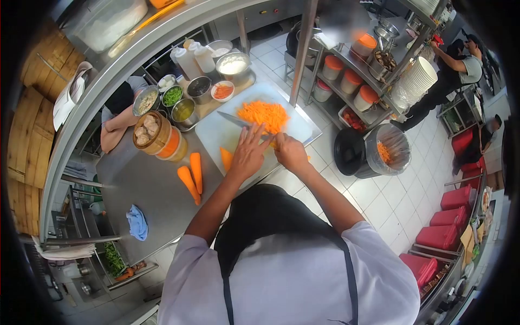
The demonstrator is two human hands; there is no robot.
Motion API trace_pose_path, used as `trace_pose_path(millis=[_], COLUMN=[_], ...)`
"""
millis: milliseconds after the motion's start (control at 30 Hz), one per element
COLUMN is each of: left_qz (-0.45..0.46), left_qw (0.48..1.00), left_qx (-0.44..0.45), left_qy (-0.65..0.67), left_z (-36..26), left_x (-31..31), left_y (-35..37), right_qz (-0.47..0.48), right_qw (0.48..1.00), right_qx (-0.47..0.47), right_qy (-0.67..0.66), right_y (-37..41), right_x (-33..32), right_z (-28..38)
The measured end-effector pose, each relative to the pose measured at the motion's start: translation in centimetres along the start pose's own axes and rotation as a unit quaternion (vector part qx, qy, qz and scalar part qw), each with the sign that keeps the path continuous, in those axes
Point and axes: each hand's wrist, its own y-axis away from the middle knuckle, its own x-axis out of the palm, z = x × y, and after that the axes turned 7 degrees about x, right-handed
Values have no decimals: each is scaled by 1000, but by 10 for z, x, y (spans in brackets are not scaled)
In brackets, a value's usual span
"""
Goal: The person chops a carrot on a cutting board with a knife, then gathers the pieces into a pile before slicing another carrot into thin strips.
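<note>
My right hand (291,151) is closed around the handle of a kitchen knife (234,119), whose blade points left across the white cutting board (208,130). My left hand (249,149) lies with its fingers stretched out over the blade, close beside the right hand; whether it presses on the steel or on carrot is hidden. Just beyond the blade is a heap of shredded carrot (263,115). A cut carrot piece (226,159) rests on the board beside my left wrist. Two whole peeled carrots (188,181) lie on the steel table, left of the board.
A bamboo steamer (167,142) with dumplings stands left of the board. Behind are bowls of chopped greens (173,96) and sauces, and squeeze bottles (188,62). A blue cloth (137,222) lies on the table. A lined bin (388,149) stands right; people are nearby.
</note>
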Motion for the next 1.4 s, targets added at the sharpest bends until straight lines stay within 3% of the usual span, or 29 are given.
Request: trace_pose_path(millis=[167, 400, 567, 700, 767, 800, 833, 900, 1000, 1100, 1233, 1300, 1400], left_qz=[34, 37, 14, -71, -140, -193, -163, -107, -117, -142, -94, -93, -56], left_qw=[998, 998, 999, 985, 954, 943, 922, 852, 883, 878, 908, 941, 945], left_qx=[44, 40, 3, -157, -262, -270, -347, -492, -422, -431, -394, -325, -316], left_qy=[14, -17, -35, -16, 32, 8, 52, 140, 168, 152, 111, 18, 60], left_z=[17, 48, 57, 63, 64, 76, 72, 56, 34, 20, -3, -5, 5], left_x=[22, 37, 40, 15, -5, -1, -2, -4, 22, 34, 18, 12, 8], left_y=[-31, -58, -52, -17, 9, 33, 48, 75, 100, 98, 81, 81, 77], right_qz=[4, 16, 30, 20, 40, 31, 107, 124, 158, 172, 159, 191, 207], right_qw=[999, 996, 995, 984, 968, 966, 948, 958, 973, 977, 982, 979, 977], right_qx=[-29, -13, 64, 146, 185, 176, 240, 192, 104, 48, -29, -19, -25], right_qy=[42, 90, 69, -97, -167, -189, -182, -171, -134, -116, -94, -64, -45], right_y=[9, 56, 107, 131, 137, 143, 142, 137, 120, 103, 88, 82, 77], right_x=[-23, -128, -190, -181, -150, -117, -100, -73, -69, -59, -36, -31, -29], right_z=[-20, -62, -76, -65, -60, -69, -66, -60, -32, -13, 2, 12, 28])
